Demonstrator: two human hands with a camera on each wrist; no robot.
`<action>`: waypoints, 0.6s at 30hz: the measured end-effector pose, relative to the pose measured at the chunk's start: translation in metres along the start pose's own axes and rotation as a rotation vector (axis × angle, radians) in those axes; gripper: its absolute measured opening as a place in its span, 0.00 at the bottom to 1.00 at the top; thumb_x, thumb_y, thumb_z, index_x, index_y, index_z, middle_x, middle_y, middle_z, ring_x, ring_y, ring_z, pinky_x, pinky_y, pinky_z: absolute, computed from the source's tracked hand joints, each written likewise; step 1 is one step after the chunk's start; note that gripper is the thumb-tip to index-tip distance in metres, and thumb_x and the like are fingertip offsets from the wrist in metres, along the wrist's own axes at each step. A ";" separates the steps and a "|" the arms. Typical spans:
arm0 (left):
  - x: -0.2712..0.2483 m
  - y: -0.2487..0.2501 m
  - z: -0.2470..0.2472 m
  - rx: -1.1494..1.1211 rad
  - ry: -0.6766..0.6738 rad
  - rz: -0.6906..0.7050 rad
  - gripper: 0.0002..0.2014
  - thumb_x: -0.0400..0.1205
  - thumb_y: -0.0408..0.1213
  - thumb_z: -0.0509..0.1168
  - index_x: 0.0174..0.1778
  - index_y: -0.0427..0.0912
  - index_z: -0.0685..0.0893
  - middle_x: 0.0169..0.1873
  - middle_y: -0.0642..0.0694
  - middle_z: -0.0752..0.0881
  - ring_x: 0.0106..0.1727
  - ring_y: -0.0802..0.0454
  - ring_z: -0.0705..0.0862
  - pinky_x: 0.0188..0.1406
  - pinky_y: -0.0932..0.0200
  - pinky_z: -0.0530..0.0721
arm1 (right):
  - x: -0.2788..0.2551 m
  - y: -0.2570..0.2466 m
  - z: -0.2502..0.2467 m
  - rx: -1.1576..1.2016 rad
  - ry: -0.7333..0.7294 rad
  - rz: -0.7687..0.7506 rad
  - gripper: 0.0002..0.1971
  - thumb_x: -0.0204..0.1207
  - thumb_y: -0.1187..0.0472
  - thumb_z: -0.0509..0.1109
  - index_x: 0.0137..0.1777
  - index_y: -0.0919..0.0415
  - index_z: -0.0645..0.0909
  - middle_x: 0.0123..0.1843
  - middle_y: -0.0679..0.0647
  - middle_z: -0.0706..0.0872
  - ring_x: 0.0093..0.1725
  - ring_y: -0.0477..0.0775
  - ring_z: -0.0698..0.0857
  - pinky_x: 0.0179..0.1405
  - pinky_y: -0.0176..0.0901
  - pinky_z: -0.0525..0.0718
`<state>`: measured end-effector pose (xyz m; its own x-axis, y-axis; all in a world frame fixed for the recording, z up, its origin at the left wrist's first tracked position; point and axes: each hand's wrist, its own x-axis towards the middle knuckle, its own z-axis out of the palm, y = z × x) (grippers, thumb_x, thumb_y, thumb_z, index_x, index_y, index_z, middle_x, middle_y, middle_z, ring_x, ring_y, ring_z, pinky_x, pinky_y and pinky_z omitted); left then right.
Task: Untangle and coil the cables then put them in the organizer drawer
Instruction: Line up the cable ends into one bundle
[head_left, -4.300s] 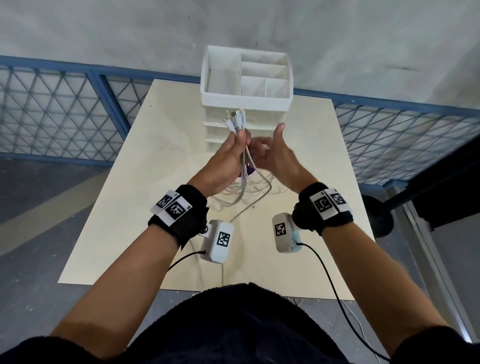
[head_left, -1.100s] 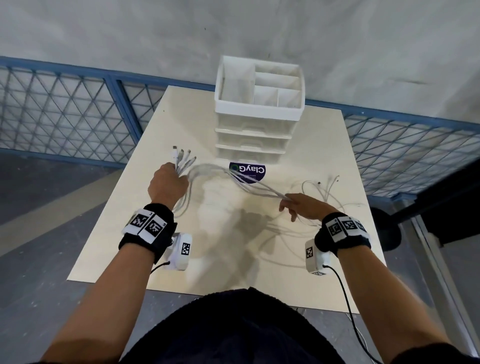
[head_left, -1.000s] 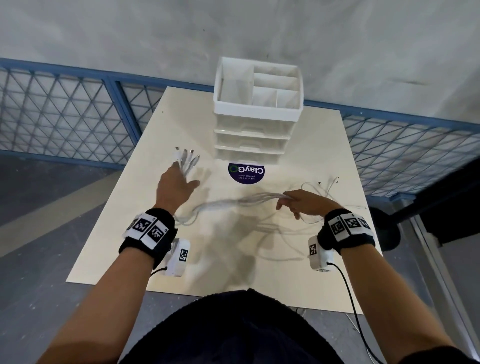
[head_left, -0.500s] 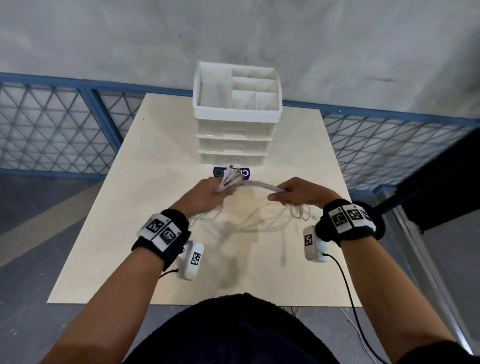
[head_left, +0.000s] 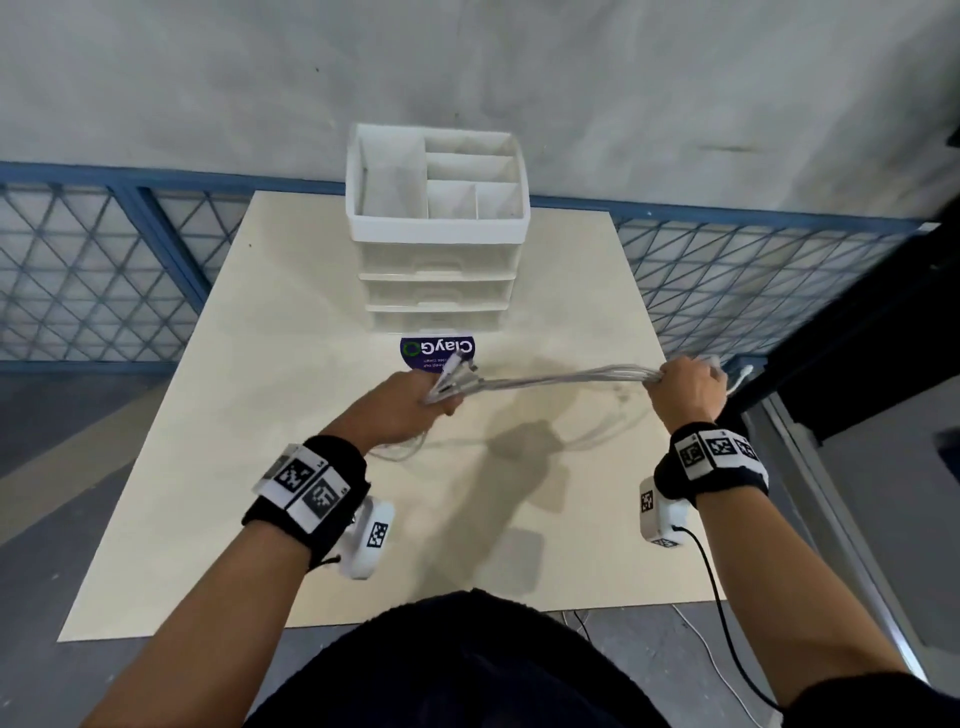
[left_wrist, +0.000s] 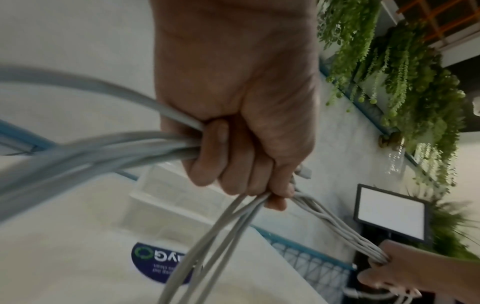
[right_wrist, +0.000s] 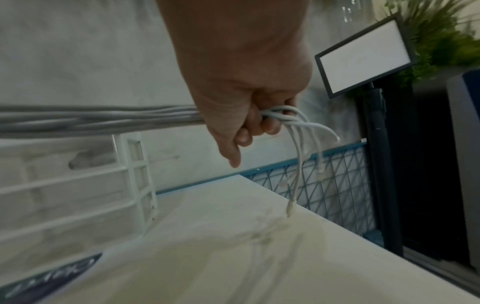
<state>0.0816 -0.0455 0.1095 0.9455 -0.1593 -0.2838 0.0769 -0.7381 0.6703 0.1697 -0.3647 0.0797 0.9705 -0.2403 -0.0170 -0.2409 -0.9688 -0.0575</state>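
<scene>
Stretching left to right above the table, the cables run as one nearly level bundle between both fists. The left hand grips one end, plugs fanning toward the organizer and sticker. The right hand grips the other end at the table's right edge, loose ends dangling past it by the blue fence. Slack loops droop to the tabletop between the hands. Bare tabletop lies nearer the person.

- You face a pale wooden table against a grey concrete wall.
- Blue mesh railing borders it; hanging greenery flanks a lit panel.
</scene>
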 end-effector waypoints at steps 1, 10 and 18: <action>0.001 -0.002 0.006 0.017 -0.023 -0.001 0.05 0.81 0.42 0.64 0.45 0.48 0.84 0.45 0.46 0.86 0.51 0.46 0.83 0.47 0.61 0.72 | 0.000 0.004 0.004 -0.025 -0.036 0.027 0.14 0.75 0.59 0.65 0.53 0.68 0.84 0.54 0.67 0.87 0.58 0.66 0.83 0.67 0.53 0.68; -0.017 -0.002 0.004 -0.395 0.042 0.091 0.12 0.87 0.45 0.51 0.47 0.44 0.77 0.28 0.53 0.72 0.24 0.68 0.73 0.25 0.77 0.70 | -0.006 -0.056 0.007 0.132 -0.507 -0.328 0.35 0.65 0.53 0.80 0.71 0.62 0.72 0.69 0.62 0.77 0.70 0.62 0.75 0.71 0.51 0.70; -0.018 -0.005 0.001 -0.565 0.122 0.105 0.12 0.87 0.49 0.45 0.41 0.50 0.66 0.27 0.53 0.62 0.22 0.61 0.59 0.21 0.67 0.59 | -0.057 -0.158 -0.061 1.062 -0.795 -0.732 0.11 0.75 0.65 0.72 0.57 0.64 0.83 0.49 0.64 0.88 0.49 0.58 0.88 0.57 0.49 0.86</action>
<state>0.0637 -0.0401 0.1109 0.9842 -0.1115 -0.1373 0.1056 -0.2529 0.9617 0.1530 -0.2013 0.1505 0.7038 0.6910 -0.1650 0.0521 -0.2818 -0.9580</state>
